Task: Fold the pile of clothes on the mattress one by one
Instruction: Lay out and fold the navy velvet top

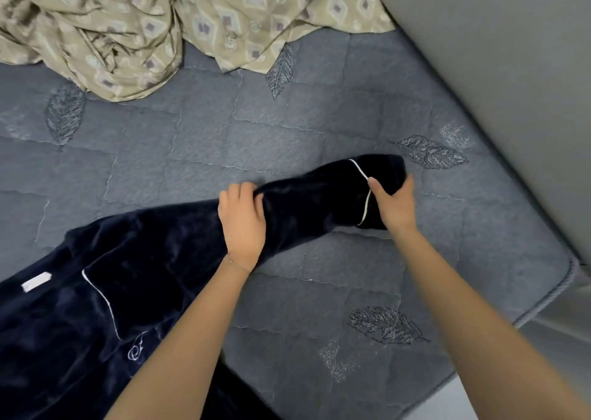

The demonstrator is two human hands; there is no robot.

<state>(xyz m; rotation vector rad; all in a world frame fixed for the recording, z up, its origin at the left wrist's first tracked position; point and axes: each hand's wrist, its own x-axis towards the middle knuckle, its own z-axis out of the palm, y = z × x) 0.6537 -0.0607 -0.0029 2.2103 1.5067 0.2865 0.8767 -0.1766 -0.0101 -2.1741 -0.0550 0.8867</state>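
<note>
Across the whole view: grey-blue quilted mattress, leaf motifs stitched into it, its corner at lower right. Grey wall runs along its right edge.

Navy plush garment lies on the mattress, body at lower left, partly cut off by the frame edge. One sleeve stretches from the body up and right toward mid-frame, flat on the quilting.

Beige diamond-patterned cloth sits crumpled at upper left, on the mattress, well apart from the navy garment.

Left hand: on the sleeve at about mid-length, palm down, fingers curled over the far edge, gripping the fabric. Right hand: at the cuff end, thumb on top beside the white piping, fingers wrapped round the cuff's outer edge, holding it. The hands are apart, with a stretch of sleeve between them.

Small pale label on the garment body near the left edge. White embroidered monogram lower down, beside the left forearm; the letter is not legible.
</note>
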